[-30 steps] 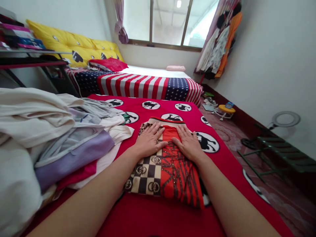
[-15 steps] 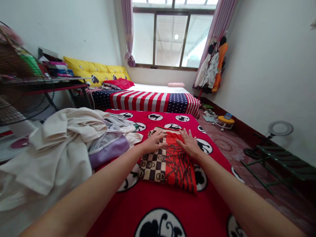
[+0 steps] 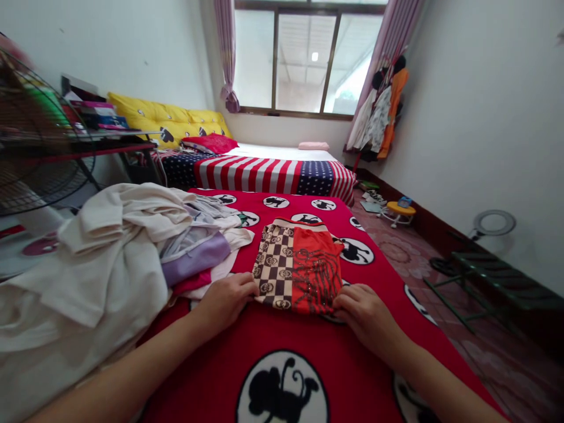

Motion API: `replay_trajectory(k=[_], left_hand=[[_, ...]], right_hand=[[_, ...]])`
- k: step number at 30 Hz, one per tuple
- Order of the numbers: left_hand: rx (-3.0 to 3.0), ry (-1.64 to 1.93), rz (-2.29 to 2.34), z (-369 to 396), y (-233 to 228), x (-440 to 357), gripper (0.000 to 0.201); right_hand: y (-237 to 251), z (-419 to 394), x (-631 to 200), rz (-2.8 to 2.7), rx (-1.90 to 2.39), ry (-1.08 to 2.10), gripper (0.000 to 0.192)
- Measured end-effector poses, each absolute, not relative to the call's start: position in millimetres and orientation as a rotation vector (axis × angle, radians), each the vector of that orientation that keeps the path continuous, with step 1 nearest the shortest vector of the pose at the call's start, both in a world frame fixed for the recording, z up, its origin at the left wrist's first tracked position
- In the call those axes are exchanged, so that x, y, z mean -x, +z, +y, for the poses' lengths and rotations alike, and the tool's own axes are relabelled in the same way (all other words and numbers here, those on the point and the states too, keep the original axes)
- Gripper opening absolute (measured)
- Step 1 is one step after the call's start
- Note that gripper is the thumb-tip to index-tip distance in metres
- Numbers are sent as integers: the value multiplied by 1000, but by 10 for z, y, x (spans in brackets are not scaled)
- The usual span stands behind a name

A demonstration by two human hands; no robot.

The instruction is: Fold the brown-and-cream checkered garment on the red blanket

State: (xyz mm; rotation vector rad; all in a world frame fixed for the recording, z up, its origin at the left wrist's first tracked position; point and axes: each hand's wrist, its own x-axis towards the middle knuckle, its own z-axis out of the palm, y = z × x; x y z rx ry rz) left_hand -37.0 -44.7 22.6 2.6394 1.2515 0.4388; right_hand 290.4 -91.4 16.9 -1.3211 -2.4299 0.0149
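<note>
1. Since the folded garment (image 3: 297, 267) already lies as a flat, neat rectangle on the red blanket (image 3: 370, 364), the folding looks done; what seems left is lifting it away
2. It is half checkered beige and black, half red with dark streaks
3. Left hand (image 3: 227, 299) and right hand (image 3: 363, 314) curl around its near corners, gripping the edge
4. A heap of unfolded clothes (image 3: 110, 258) lies just to its left

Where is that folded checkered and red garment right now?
The folded garment lies mid-frame on the red blanket, right of the clothes pile, its near corners under the left hand and right hand.
</note>
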Motion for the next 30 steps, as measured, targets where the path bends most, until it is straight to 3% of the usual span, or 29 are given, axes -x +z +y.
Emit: replay_trajectory(k=[7, 11, 14, 20, 24, 30], left_hand=[[-2602, 338, 1337, -390, 370, 333, 18], [-2613, 371, 1318, -208, 573, 179, 20], [-2558, 583, 1343, -23, 691, 6, 21], [-2280, 1150, 1385, 176, 530, -353, 15], [-2144, 1398, 1240, 212, 270, -462, 15], [-1679, 1669, 1356, 401, -7, -298, 28]], right_hand=[[248, -1027, -2767, -2352, 1442, -85, 4], [324, -1009, -2413, -2346, 1343, -135, 45], [261, -837, -2194, -2385, 1340, -95, 59], [37, -527, -2169, -2254, 1399, -162, 36], [35, -465, -2301, -2033, 1386, 115, 35], [385, -213, -2411, -1422, 1358, 931, 31]])
